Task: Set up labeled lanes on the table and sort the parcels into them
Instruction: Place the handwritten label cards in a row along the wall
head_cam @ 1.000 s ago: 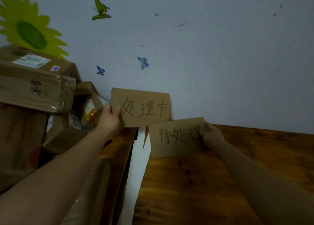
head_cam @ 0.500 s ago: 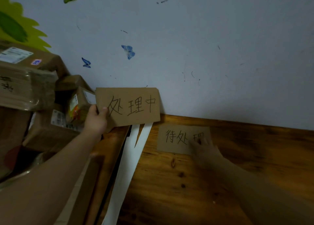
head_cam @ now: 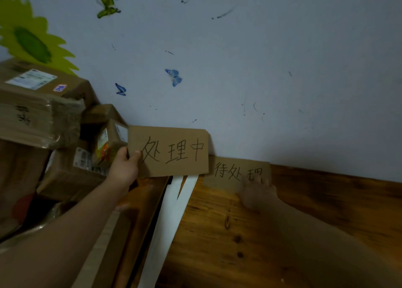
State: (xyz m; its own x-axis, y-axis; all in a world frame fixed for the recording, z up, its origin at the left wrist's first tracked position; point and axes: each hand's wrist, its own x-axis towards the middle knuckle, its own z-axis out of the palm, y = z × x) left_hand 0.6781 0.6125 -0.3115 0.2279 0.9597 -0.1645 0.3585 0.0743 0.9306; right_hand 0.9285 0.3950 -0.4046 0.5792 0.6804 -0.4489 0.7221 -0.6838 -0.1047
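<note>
My left hand pinches the left edge of a brown cardboard label with black handwritten characters, holding it upright in the air against the wall. A second handwritten cardboard label lies flat on the wooden table at its far edge by the wall. My right hand rests on that label's right part, fingers laid flat and covering part of the last character. Several brown parcels are stacked at the left.
White strips and a flat cardboard sheet lie along the table's left edge. The wall behind carries butterfly and flower stickers. Bare wood stretches to the right of the flat label.
My right hand laid its label down flat on the table by the wall and now rests on top of it. The left hand still holds its label up, barely moved.
</note>
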